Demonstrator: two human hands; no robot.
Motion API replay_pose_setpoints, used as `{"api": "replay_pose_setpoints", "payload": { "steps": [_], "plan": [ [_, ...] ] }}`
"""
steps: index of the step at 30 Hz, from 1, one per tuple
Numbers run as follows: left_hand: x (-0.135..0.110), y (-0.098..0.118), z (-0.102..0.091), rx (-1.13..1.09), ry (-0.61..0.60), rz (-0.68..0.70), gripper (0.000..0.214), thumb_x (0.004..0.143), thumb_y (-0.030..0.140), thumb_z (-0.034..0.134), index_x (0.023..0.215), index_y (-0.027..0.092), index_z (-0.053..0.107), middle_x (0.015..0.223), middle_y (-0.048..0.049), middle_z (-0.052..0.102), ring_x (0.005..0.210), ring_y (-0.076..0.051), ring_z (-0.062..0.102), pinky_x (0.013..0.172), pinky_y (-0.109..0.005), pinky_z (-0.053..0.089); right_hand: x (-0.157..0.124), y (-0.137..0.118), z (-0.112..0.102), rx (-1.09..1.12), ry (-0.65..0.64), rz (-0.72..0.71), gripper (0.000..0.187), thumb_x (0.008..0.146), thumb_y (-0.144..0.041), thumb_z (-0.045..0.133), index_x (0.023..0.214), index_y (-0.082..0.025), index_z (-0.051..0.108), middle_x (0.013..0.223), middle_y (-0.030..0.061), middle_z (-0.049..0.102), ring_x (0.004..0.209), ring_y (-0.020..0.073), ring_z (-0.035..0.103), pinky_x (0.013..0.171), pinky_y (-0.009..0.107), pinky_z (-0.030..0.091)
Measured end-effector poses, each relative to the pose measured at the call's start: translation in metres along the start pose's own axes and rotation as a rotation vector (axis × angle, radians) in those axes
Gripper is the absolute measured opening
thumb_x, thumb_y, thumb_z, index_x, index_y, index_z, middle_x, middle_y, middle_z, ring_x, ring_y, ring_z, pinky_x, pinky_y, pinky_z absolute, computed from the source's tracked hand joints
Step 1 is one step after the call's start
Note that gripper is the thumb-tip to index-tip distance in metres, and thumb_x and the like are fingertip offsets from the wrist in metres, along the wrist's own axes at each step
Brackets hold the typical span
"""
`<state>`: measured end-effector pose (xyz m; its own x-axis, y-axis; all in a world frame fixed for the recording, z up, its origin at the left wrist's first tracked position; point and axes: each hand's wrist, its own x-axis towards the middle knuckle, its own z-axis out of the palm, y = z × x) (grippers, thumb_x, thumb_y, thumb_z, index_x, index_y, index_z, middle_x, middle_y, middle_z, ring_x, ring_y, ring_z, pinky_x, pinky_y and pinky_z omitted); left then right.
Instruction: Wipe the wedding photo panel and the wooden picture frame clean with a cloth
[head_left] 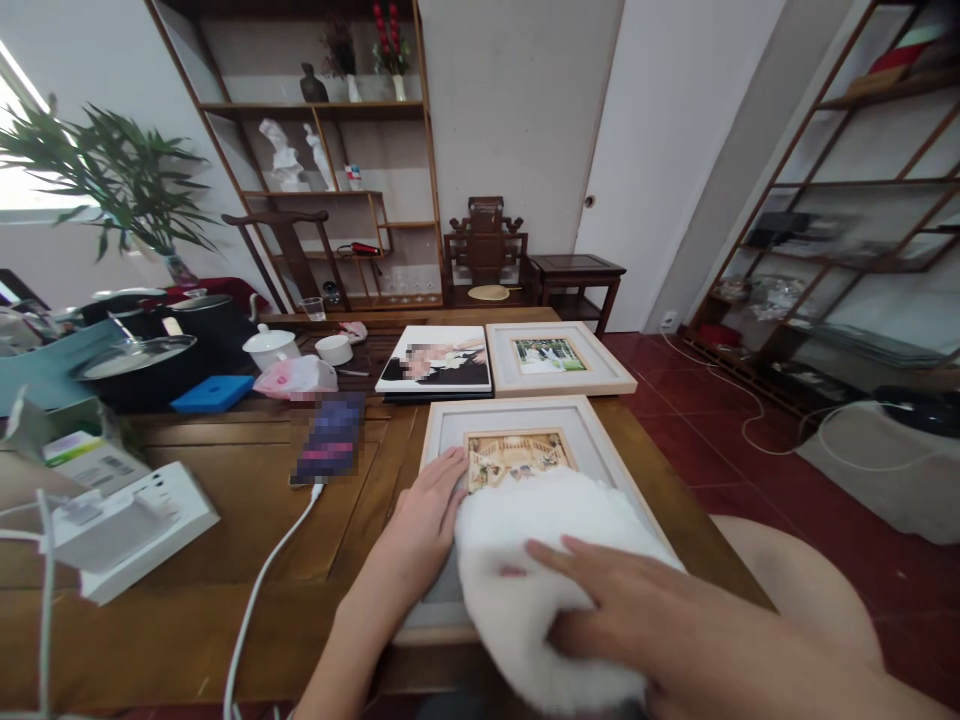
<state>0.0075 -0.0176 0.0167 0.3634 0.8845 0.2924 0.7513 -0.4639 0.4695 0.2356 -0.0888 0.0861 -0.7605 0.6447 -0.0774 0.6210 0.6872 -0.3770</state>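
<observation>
A light wooden picture frame lies flat on the wooden table right in front of me. My left hand rests flat on its left border, fingers stretched out. My right hand presses a fluffy white cloth onto the frame's glass, fingers laid over the cloth and thumb tucked against it. The cloth covers the lower half of the picture.
Beyond lie a second framed photo and a frameless print. A phone with a white cable, a white box, pots, bowls and a blue sponge fill the table's left. Shelves line the walls; cables cross the red floor.
</observation>
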Motion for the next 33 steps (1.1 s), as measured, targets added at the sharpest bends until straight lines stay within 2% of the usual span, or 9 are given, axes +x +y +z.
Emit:
{"api": "replay_pose_setpoints", "payload": {
  "steps": [3, 6, 9, 11, 13, 20, 25, 29, 33],
  "plan": [
    [0.0, 0.0, 0.0, 0.003, -0.001, 0.009, 0.039, 0.088, 0.018, 0.035, 0.124, 0.016, 0.05, 0.133, -0.0115, 0.049, 0.124, -0.022, 0.044, 0.104, -0.043, 0.036, 0.01, 0.027, -0.009, -0.062, -0.01, 0.003, 0.069, 0.055, 0.009, 0.041, 0.114, -0.024, 0.057, 0.143, 0.0063, 0.035, 0.13, 0.021, 0.032, 0.104, 0.035, 0.03],
    [-0.001, 0.0, 0.001, -0.005, 0.005, -0.006, 0.038, 0.09, 0.021, 0.036, 0.125, 0.016, 0.049, 0.134, -0.0109, 0.048, 0.125, -0.022, 0.043, 0.104, -0.044, 0.036, 0.027, 0.06, -0.017, -0.176, 0.081, 0.054, 0.072, 0.055, 0.011, 0.038, 0.117, -0.021, 0.053, 0.144, 0.0103, 0.031, 0.131, 0.0238, 0.029, 0.103, 0.04, 0.032],
    [-0.002, 0.001, 0.001, -0.005, -0.004, -0.024, 0.038, 0.09, 0.021, 0.036, 0.125, 0.015, 0.049, 0.134, -0.0116, 0.048, 0.126, -0.022, 0.042, 0.104, -0.044, 0.036, 0.044, 0.08, -0.035, -0.296, 0.277, 0.038, 0.062, 0.065, 0.011, 0.035, 0.116, -0.021, 0.052, 0.145, 0.01, 0.029, 0.131, 0.0237, 0.029, 0.1, 0.041, 0.036],
    [-0.002, 0.002, 0.001, -0.002, -0.009, -0.03, 0.038, 0.09, 0.021, 0.036, 0.125, 0.015, 0.049, 0.134, -0.0116, 0.048, 0.127, -0.022, 0.041, 0.104, -0.044, 0.036, 0.056, 0.086, -0.048, -0.398, 0.424, 0.01, 0.051, 0.075, 0.008, 0.033, 0.112, -0.02, 0.055, 0.146, 0.0074, 0.027, 0.134, 0.0226, 0.02, 0.103, 0.044, 0.033],
    [-0.002, 0.001, 0.001, -0.002, -0.007, -0.029, 0.038, 0.09, 0.021, 0.036, 0.125, 0.015, 0.049, 0.134, -0.011, 0.048, 0.127, -0.022, 0.041, 0.104, -0.044, 0.035, 0.066, 0.089, -0.054, -0.493, 0.485, -0.017, 0.045, 0.08, 0.005, 0.033, 0.108, -0.02, 0.057, 0.146, 0.0058, 0.028, 0.136, 0.0212, 0.011, 0.106, 0.047, 0.026],
    [-0.002, 0.001, 0.001, -0.021, 0.016, -0.009, 0.037, 0.09, 0.021, 0.036, 0.124, 0.017, 0.05, 0.133, -0.01, 0.049, 0.126, -0.021, 0.042, 0.104, -0.043, 0.036, 0.091, 0.104, -0.015, -0.458, 0.244, -0.002, 0.05, 0.066, 0.002, 0.049, 0.113, -0.014, 0.058, 0.145, 0.0121, 0.03, 0.135, 0.0282, 0.012, 0.108, 0.05, 0.017],
    [-0.001, 0.001, 0.001, -0.014, -0.001, -0.018, 0.038, 0.09, 0.021, 0.035, 0.125, 0.016, 0.049, 0.134, -0.0107, 0.048, 0.127, -0.021, 0.041, 0.104, -0.042, 0.035, 0.076, 0.084, -0.01, -0.367, 0.189, 0.06, 0.053, 0.065, 0.001, 0.046, 0.114, -0.015, 0.058, 0.142, 0.0109, 0.035, 0.134, 0.0277, 0.02, 0.107, 0.05, 0.02],
    [-0.001, -0.001, 0.003, -0.015, 0.0, -0.017, 0.039, 0.09, 0.021, 0.035, 0.127, 0.014, 0.047, 0.135, -0.0117, 0.047, 0.127, -0.021, 0.041, 0.105, -0.043, 0.034, 0.044, 0.038, -0.007, -0.288, 0.088, 0.09, 0.05, 0.064, -0.002, 0.047, 0.111, -0.014, 0.06, 0.138, 0.0143, 0.041, 0.129, 0.0314, 0.031, 0.103, 0.051, 0.028],
    [0.0, 0.0, 0.002, -0.01, -0.004, -0.015, 0.038, 0.09, 0.021, 0.035, 0.125, 0.013, 0.049, 0.134, -0.012, 0.048, 0.127, -0.021, 0.041, 0.106, -0.043, 0.033, 0.017, -0.002, 0.01, -0.24, -0.052, 0.078, 0.049, 0.064, -0.006, 0.052, 0.111, -0.018, 0.061, 0.135, 0.0127, 0.045, 0.122, 0.0346, 0.041, 0.098, 0.051, 0.037]
  ]
}}
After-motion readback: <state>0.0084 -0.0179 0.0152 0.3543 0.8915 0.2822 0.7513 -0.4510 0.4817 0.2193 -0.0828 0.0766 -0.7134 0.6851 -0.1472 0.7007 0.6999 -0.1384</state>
